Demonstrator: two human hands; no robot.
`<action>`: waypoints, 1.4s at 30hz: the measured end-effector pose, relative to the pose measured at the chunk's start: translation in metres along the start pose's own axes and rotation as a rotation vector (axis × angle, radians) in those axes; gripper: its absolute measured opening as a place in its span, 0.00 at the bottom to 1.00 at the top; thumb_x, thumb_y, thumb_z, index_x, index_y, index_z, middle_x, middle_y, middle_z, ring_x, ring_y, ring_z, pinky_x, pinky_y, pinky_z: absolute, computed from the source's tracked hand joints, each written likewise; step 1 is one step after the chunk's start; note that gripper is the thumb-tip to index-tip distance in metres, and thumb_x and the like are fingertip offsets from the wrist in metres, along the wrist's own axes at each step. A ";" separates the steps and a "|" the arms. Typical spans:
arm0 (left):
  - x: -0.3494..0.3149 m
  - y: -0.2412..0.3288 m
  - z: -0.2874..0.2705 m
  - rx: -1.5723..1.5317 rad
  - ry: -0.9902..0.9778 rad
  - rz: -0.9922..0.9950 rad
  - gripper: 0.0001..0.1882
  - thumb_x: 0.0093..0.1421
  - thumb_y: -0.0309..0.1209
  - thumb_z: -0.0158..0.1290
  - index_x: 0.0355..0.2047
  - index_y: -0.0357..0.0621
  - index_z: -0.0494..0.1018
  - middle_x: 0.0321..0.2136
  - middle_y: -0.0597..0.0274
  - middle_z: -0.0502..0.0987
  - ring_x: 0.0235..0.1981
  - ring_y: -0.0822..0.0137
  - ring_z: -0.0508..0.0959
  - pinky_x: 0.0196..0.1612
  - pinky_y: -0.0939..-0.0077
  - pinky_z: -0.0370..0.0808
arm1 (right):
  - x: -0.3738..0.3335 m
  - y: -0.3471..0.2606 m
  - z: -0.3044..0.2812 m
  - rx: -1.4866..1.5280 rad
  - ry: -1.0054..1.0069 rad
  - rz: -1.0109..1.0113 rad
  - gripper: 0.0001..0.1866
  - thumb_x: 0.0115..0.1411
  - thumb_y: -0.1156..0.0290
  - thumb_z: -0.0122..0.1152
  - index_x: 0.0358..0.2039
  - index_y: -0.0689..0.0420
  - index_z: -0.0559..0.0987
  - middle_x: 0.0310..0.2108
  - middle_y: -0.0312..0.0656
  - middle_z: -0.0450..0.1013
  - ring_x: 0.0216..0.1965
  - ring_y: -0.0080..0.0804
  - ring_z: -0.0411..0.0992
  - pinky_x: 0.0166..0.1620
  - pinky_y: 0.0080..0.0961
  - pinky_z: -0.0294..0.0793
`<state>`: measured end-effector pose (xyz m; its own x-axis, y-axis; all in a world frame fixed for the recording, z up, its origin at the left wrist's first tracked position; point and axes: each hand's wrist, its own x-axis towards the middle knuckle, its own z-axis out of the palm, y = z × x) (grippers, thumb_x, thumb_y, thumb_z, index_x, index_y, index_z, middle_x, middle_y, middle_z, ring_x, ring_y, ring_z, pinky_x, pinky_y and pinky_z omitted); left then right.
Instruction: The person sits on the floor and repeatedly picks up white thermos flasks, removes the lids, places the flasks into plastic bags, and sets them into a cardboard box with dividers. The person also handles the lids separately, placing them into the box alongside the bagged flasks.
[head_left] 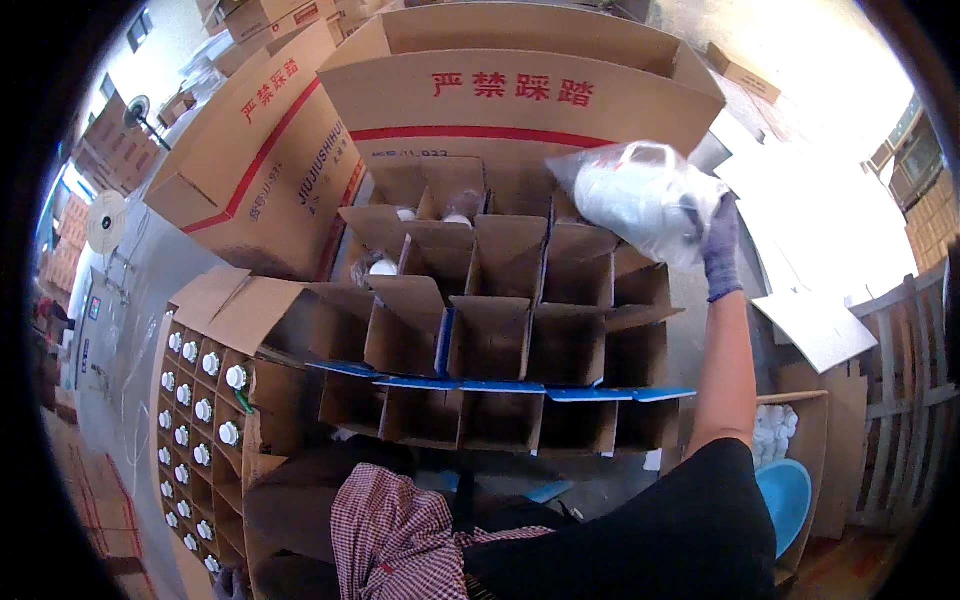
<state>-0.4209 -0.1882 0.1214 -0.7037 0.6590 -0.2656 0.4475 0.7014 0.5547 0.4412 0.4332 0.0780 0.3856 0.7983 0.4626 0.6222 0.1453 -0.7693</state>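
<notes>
My right hand (718, 245), in a grey-purple knitted glove, grips one end of a white container in a clear plastic bag (640, 195). It is held tilted above the far right of a cardboard divider grid (500, 325). White tops of bagged items (383, 268) show in a few of the far-left cells. At the lower left edge, only part of my gloved left hand (230, 583) shows, beside a carton of white-capped bottles (204, 410). Its fingers are mostly cut off by the frame, so its hold is hidden.
Tall open cartons with red stripes (520, 110) stand behind the grid, and another carton (260, 170) leans at the left. White sheets (815, 330) lie to the right. A blue basin (783, 505) sits in a box near my right side, beside a slatted wooden pallet (905, 390).
</notes>
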 end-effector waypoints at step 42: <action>-0.498 -0.149 0.114 -0.165 0.652 -1.032 0.23 0.60 0.50 0.57 0.43 0.43 0.81 0.39 0.54 0.84 0.39 0.59 0.82 0.46 0.64 0.77 | -0.095 -0.240 0.369 -0.326 -0.580 -0.653 0.21 0.64 0.58 0.59 0.50 0.60 0.75 0.47 0.51 0.70 0.46 0.45 0.69 0.49 0.39 0.69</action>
<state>-0.0738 -0.5902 0.0810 -0.8515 -0.4755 -0.2212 -0.5230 0.7395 0.4239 0.0038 0.5382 0.0566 -0.4541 0.7962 0.3999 0.7902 0.5673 -0.2320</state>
